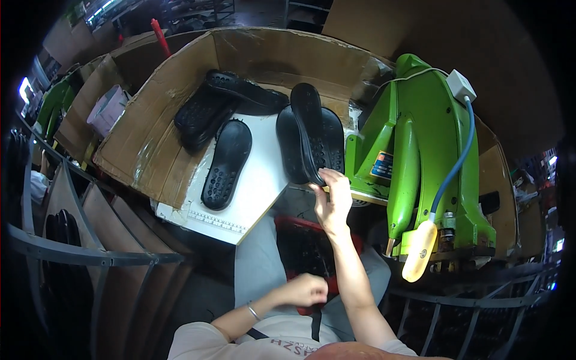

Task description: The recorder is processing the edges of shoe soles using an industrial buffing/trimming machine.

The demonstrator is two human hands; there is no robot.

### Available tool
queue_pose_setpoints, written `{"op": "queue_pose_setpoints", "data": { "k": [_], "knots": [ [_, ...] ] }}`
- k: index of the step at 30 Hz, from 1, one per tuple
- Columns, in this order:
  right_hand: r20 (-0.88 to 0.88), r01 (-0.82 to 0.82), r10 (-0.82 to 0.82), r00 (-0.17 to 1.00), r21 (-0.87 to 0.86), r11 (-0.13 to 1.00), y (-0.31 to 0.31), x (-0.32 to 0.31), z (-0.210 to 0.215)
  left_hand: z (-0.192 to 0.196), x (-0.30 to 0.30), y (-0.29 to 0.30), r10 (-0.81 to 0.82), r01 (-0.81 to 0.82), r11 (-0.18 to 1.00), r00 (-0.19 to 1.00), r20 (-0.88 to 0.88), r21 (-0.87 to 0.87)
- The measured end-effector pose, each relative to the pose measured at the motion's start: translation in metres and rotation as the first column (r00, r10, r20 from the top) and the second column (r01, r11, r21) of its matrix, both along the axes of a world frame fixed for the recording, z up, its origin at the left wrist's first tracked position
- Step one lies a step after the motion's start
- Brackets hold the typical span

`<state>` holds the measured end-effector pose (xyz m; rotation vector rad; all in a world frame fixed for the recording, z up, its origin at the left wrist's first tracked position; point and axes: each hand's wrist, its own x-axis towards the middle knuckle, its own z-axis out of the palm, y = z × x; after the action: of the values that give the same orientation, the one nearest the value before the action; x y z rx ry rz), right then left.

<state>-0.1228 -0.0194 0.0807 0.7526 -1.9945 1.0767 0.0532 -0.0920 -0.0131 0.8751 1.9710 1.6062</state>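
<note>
My right hand [334, 201] pinches the near end of a black shoe sole [308, 114] between thumb and fingers. That sole lies tilted over other black soles [332, 135] at the right of a white board [264, 150]. My left hand [305, 290] is curled closed in front of my body, slightly blurred; its palm side is hidden, so I cannot see whether anything is inside. Nearer the board's left side lies a single black sole [227, 165], its dimpled heel toward me. Behind it, several more soles [207, 108] are heaped together.
A cardboard enclosure [156, 123] surrounds the board on its far and left sides. At the right stands a green machine [429, 150] with a blue cable and a hanging yellow handle [420, 252]. Metal racks with panels [123, 258] curve along the left. A ruler strip [216, 222] edges the board.
</note>
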Motion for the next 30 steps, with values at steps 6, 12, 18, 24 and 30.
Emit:
{"op": "queue_pose_setpoints", "data": {
  "k": [6,12,18,24,30],
  "knots": [
    [0.031,-0.020,0.013,0.999,0.231,0.973,-0.009,-0.026,-0.043,0.047,-0.016,-0.043,0.447,-0.503,0.861,0.819,-0.360,-0.076],
    [-0.039,0.056,-0.046,0.998,0.315,0.947,-0.020,-0.024,-0.050,0.075,-0.056,-0.169,0.492,-0.958,0.258,0.241,-0.837,-0.124],
    [0.022,0.075,-0.088,0.996,0.348,0.935,-0.019,-0.023,-0.053,0.052,-0.036,-0.163,0.522,-0.937,0.253,0.341,-0.782,-0.239],
    [0.165,-0.013,-0.007,0.986,0.123,0.992,-0.013,0.019,-0.046,0.049,0.007,-0.142,0.497,-0.936,0.338,0.266,-0.826,-0.098],
    [0.621,-0.206,0.597,0.509,-0.585,0.785,0.051,0.082,-0.090,0.113,0.056,-0.113,0.687,-0.711,0.693,0.600,-0.411,0.120]
  ]
}}
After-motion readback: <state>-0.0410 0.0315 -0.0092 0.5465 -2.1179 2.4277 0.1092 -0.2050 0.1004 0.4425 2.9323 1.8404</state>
